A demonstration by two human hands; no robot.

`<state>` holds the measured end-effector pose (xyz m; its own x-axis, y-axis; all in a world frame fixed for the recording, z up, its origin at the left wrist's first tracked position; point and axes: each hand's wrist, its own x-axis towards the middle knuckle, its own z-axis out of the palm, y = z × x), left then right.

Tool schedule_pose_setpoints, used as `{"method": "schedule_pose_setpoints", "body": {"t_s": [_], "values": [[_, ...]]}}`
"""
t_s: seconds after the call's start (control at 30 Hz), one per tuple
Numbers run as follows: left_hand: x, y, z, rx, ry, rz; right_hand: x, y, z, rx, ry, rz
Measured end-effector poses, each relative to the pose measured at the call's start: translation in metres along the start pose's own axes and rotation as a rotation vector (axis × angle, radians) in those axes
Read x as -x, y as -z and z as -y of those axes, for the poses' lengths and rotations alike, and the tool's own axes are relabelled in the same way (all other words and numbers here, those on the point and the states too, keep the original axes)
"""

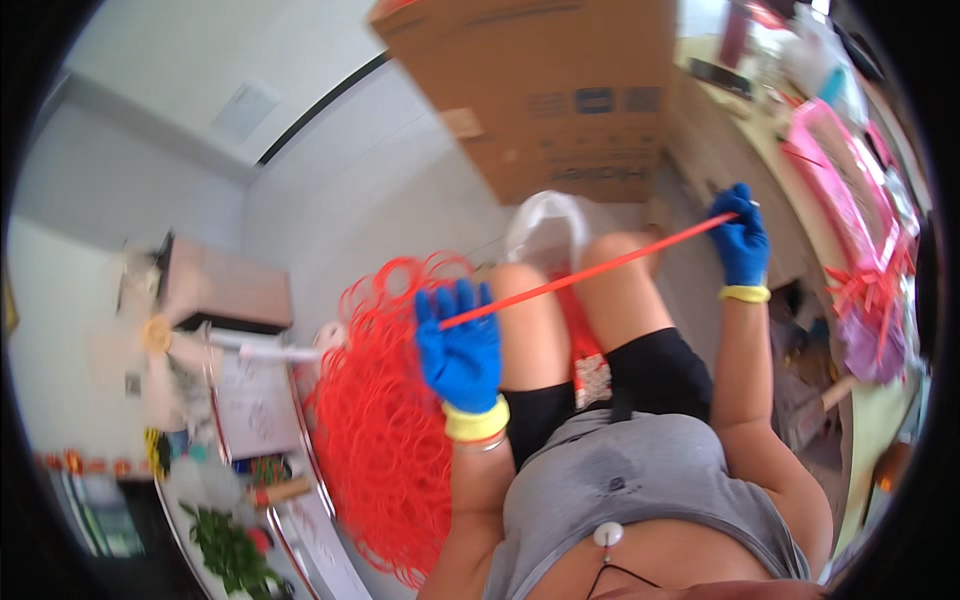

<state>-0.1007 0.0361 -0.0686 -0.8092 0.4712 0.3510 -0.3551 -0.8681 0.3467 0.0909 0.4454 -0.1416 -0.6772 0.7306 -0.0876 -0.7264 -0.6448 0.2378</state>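
Note:
A narrow red strip (600, 262), fairly straight, slants across above my knees. At its upper right end, my right hand (741, 240), in a blue glove with a yellow cuff, is closed with the strip pinched in its fingers. My left hand (460, 350), gloved alike, has its fingers stretched out; the strip's lower end lies across them, apparently ungripped. Beside my left hand is a large heap of red rings (385, 440). More red material (580, 335) lies between my thighs, with a speckled piece (592, 380) at its near end.
A big cardboard box (560, 110) stands ahead. A white plastic bag (548, 222) sits beyond my knees. Along the right runs a table (760, 140) holding pink packaging (845, 180). At left are a fan (158, 335), a green plant (225, 550) and a brown box (230, 285).

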Motion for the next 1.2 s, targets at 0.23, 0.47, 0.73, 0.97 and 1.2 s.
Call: {"method": "schedule_pose_setpoints", "body": {"t_s": [0.23, 0.47, 0.73, 0.97, 1.2], "values": [[-0.003, -0.013, -0.001, -0.009, -0.071, 0.022, -0.017, 0.04, 0.009, 0.03, 0.115, -0.181], [-0.011, -0.007, -0.004, 0.143, -0.124, -0.001, -0.008, 0.041, -0.018, -0.072, -0.115, -0.058], [-0.009, -0.013, -0.047, 0.239, 0.038, 0.299, 0.029, -0.035, -0.068, 0.095, -0.335, 0.342], [0.002, -0.053, -0.092, -0.306, 0.356, 1.014, 0.094, -0.117, -0.091, 0.882, -0.584, 0.979], [0.059, -0.107, -0.061, -1.423, 0.514, 0.554, 0.155, -0.127, -0.141, 1.885, -0.401, 1.437]]}}
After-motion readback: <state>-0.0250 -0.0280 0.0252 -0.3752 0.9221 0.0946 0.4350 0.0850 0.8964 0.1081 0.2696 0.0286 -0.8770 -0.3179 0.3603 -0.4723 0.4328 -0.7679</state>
